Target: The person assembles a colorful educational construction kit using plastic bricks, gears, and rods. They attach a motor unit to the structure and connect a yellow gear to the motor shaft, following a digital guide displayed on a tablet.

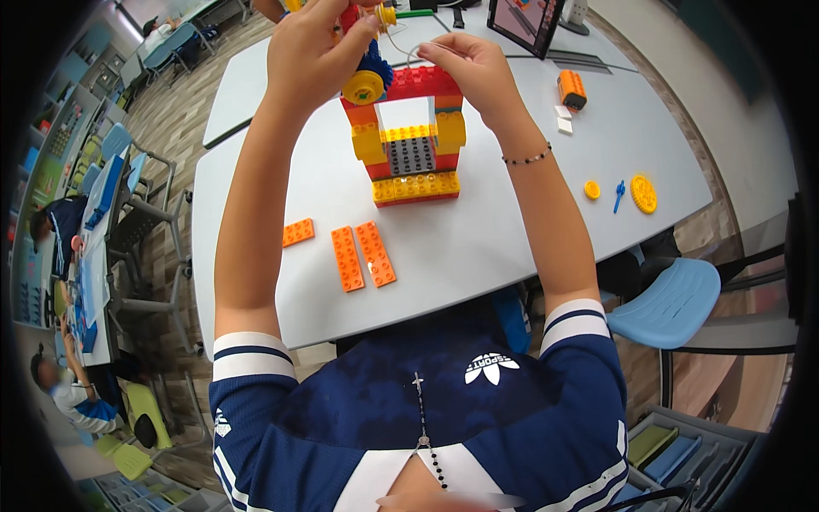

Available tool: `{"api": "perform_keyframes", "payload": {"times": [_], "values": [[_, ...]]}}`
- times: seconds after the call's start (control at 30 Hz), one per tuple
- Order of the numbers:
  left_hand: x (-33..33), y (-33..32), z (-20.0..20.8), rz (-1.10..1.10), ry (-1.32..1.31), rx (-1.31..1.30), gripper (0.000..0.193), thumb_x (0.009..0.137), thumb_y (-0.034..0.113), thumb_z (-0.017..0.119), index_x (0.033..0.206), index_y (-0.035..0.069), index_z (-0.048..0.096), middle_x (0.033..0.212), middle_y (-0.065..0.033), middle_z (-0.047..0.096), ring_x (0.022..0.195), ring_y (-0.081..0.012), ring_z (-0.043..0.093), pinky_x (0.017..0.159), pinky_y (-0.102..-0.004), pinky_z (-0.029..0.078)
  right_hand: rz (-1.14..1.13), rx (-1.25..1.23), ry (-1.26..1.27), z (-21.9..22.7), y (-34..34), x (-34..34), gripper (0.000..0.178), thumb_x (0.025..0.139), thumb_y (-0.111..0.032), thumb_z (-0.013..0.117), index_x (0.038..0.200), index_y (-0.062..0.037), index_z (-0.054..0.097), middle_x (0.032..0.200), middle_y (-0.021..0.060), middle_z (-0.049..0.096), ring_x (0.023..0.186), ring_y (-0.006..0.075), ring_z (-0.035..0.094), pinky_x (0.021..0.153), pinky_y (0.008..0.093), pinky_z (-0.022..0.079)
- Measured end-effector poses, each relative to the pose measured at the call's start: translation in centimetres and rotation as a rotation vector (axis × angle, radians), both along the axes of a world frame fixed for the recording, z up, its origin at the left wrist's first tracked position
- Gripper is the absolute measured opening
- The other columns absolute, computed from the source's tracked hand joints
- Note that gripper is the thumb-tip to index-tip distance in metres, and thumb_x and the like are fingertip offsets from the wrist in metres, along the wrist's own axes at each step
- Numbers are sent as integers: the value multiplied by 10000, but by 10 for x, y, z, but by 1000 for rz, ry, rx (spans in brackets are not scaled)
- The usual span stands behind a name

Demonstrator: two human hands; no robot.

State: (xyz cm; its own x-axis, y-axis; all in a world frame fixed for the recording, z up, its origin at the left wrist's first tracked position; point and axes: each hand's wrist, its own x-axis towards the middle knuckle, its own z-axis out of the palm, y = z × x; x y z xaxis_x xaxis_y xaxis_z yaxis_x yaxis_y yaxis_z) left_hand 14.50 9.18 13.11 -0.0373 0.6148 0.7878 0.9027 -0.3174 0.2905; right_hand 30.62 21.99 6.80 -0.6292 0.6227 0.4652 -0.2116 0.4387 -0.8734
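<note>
A tall toy-brick structure (415,186) in red, yellow, orange and grey stands upright on the white table. At its top, my left hand (309,61) is closed around the upper part, beside a yellow spool (386,17); its fingertips are partly hidden. Just below that hand sit a yellow wheel (364,87) and a dark blue toothed piece (375,64). A thin whitish string (401,49) loops from the spool toward my right hand (479,75), whose thumb and forefinger pinch it above the structure's red top beam (424,82).
Three orange studded plates (347,258) lie nearer me. To the right are an orange-and-black block (572,90), white pieces (564,125), a yellow disc (592,189), a blue axle (619,196) and a yellow gear (644,194). A tablet (527,24) stands behind; a blue chair (670,305) is at right.
</note>
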Motion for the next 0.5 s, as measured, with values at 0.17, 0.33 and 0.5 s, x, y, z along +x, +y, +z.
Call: {"api": "perform_keyframes", "payload": {"times": [0.17,0.33,0.5], "values": [[-2,2,-1,19,62,54,221,870,209,569,1047,103,649,937,-53,662,833,-164,634,762,-284,472,162,-154,68,7,8,2,241,918,-225,562,896,-14,675,1006,117,693,1010,134,614,795,261,530],[-2,3,1,51,111,103,194,838,237,587,987,135,659,875,-4,659,715,-161,598,735,-318,426,373,-288,127,12,10,-2,257,890,-208,586,900,27,688,1002,155,703,910,153,667,816,251,528],[-1,4,0,61,134,135,171,823,200,584,964,130,652,889,7,657,703,-135,589,738,-299,408,372,-244,35,14,11,-3,242,891,-170,604,1019,13,698,1000,137,705,929,149,674,817,242,535]]}}
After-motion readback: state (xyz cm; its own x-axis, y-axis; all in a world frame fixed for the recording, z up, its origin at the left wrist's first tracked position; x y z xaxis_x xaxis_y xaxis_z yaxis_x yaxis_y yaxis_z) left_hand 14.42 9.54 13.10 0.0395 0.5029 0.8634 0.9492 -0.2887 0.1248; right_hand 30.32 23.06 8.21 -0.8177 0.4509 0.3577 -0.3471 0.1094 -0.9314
